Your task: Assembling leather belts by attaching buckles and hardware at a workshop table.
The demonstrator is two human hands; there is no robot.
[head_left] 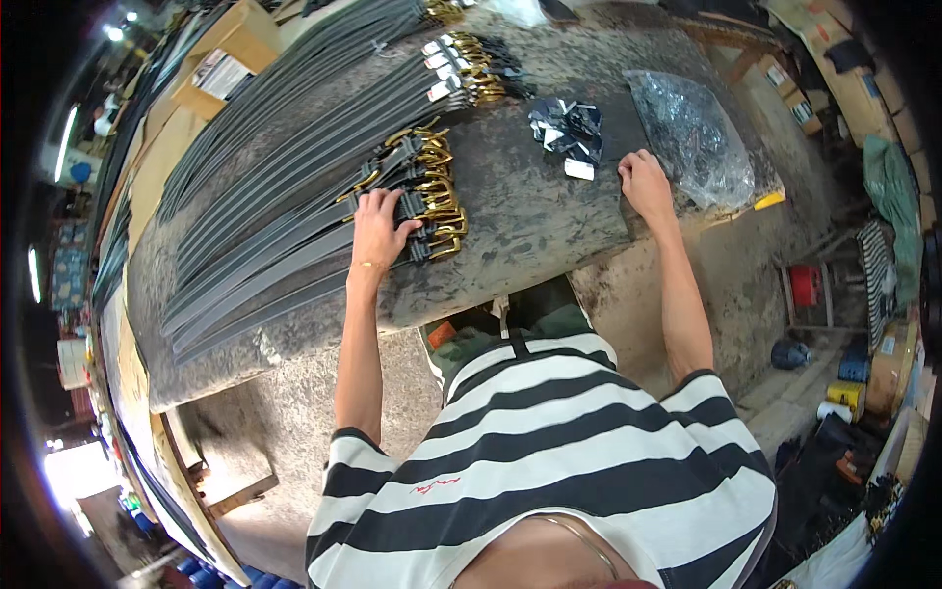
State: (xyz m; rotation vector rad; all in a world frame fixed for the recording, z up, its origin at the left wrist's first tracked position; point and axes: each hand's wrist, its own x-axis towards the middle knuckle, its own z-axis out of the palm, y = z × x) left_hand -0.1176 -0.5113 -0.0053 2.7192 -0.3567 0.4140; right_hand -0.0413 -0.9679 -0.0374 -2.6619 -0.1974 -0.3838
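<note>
Several dark grey belts [265, 257] lie side by side across the table, their gold buckles [440, 187] bunched at the right end. Over the near belts, just left of the buckles, is my left hand [379, 234], its fingers curled round a belt and its thumb toward the buckles. My right hand [645, 187] rests at the table's near side with its fingers bent in; whatever is under the fingertips, if anything, is hidden. Between the hands, farther back, sits a small pile of dark, shiny tags [569, 130] with a white tag [579, 170] at its near edge.
A crumpled clear plastic bag [695, 137] lies right of my right hand. Behind the near belts, another row with white tags [446, 67] covers the table [530, 221]. An open cardboard box [234, 54] stands at the far left. A yellow object [770, 200] marks the right corner.
</note>
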